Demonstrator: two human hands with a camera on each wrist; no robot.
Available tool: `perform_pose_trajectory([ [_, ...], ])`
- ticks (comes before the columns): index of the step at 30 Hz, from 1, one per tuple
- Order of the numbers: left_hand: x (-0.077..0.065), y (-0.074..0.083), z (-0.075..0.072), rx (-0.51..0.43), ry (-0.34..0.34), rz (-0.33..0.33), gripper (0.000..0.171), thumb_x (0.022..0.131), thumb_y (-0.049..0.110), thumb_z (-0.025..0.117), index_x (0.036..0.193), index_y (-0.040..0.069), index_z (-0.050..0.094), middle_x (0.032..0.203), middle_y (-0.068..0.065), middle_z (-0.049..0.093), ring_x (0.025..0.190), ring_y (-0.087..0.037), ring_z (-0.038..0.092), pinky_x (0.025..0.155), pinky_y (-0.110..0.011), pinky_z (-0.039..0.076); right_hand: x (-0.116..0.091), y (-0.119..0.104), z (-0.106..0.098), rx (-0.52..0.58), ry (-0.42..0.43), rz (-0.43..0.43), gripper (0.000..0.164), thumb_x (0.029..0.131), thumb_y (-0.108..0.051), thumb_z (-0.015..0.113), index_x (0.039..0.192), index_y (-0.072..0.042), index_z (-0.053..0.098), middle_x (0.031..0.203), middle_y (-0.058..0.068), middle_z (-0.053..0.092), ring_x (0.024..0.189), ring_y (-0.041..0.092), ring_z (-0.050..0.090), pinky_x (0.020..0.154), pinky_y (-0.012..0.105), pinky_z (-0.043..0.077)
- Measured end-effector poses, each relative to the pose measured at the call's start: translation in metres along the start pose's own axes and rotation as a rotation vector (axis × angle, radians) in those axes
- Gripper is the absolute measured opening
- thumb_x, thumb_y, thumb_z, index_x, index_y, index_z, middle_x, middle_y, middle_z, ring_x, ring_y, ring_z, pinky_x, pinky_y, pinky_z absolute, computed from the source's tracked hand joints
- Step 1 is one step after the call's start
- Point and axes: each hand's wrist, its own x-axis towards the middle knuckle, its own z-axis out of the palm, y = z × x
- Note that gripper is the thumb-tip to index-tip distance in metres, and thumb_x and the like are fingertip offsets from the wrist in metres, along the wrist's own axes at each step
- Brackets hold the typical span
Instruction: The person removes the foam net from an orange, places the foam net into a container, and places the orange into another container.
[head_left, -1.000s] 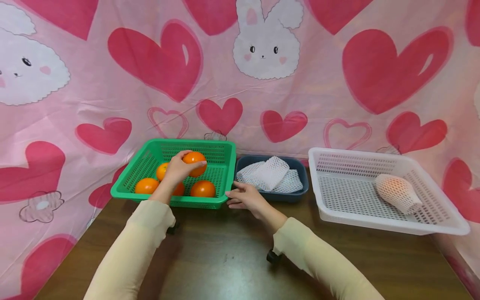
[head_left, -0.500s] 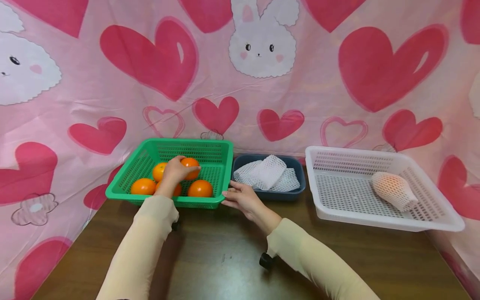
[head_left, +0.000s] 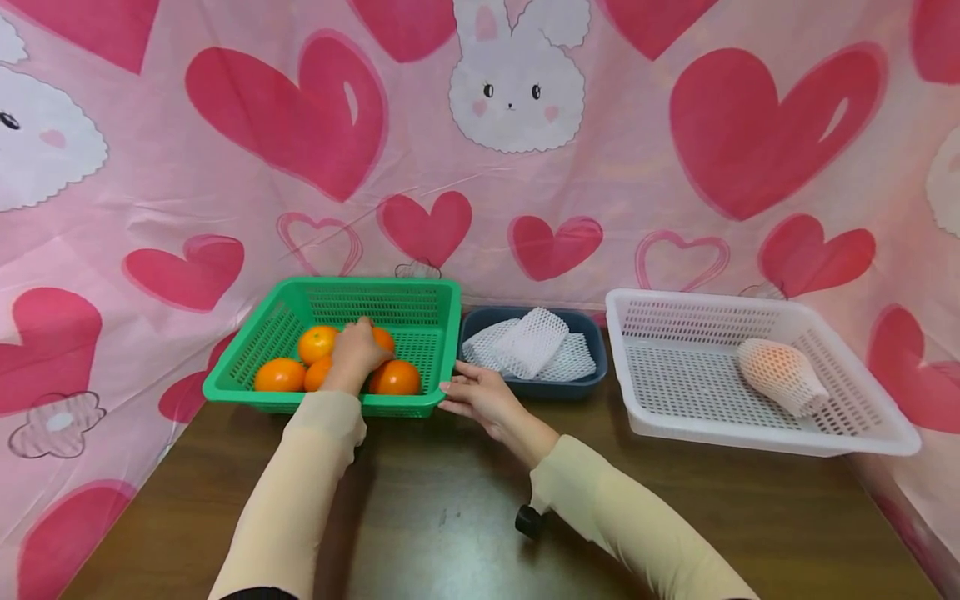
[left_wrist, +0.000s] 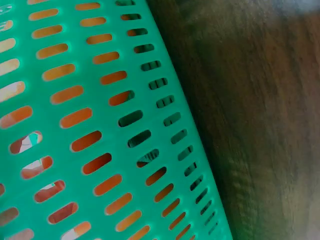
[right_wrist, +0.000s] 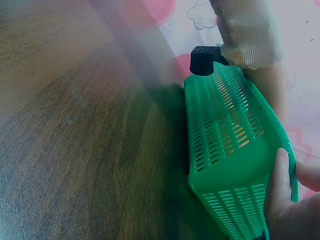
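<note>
In the head view my left hand (head_left: 356, 352) reaches down into the green basket (head_left: 375, 286), its thumb and fingers around an orange (head_left: 385, 338). Several other oranges lie about it, one (head_left: 397, 378) just in front and another (head_left: 318, 342) to the left. My right hand (head_left: 487, 402) grips the basket's front right corner. The right wrist view shows fingers (right_wrist: 281, 175) along the outer wall and the thumb over the rim. Slotted basket wall (left_wrist: 173, 167) fills much of the left wrist view, with orange colour showing through and the left hand largely hidden.
A dark blue bin (head_left: 600, 354) with white foam net sleeves (head_left: 534, 342) stands right of the green basket. Farther right, a white basket (head_left: 630, 400) holds one netted fruit (head_left: 780, 375). A pink printed cloth (head_left: 420, 150) hangs behind the brown table (head_left: 450, 517).
My left hand has lowered with the orange from above the basket to among the other oranges. The right hand keeps its hold on the corner. The head view has shifted slightly.
</note>
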Motion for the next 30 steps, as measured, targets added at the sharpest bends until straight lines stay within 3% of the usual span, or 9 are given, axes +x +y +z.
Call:
perform_pose_trajectory([
  [10,0.0016,-0.0015,0.0028,0.016,-0.004,-0.021,0.075,0.089,0.020,0.077,0.142,-0.015,0.035,0.134,-0.040,0.045,0.117,-0.054,0.050,0.102,-0.060,0.045,-0.0007,-0.0016,0.0012,0.006,0.008,0.007,0.059,0.102,0.007,0.053,0.156,0.009,0.030,0.141,0.038,0.049,0.094,0.017,0.067,0.095,0.042,0.053],
  [17,-0.0004,0.0012,0.0025,-0.021,-0.018,-0.033,0.083,0.091,0.023,0.077,0.148,-0.014,0.029,0.141,-0.041,0.040,0.123,-0.056,0.045,0.105,-0.061,0.041,-0.0012,-0.0003,0.0000,0.011,0.016,0.013,0.058,0.102,0.007,0.054,0.156,0.008,0.032,0.142,0.038,0.048,0.093,0.018,0.068,0.094,0.041,0.054],
  [30,-0.0049,-0.0009,-0.0043,-0.073,-0.025,-0.015,0.078,0.090,0.026,0.078,0.146,-0.012,0.038,0.142,-0.038,0.042,0.126,-0.051,0.045,0.108,-0.058,0.040,-0.0013,-0.0035,-0.0042,0.002,-0.033,0.027,0.059,0.103,0.007,0.051,0.156,0.010,0.026,0.146,0.038,0.044,0.098,0.018,0.067,0.100,0.043,0.049],
])
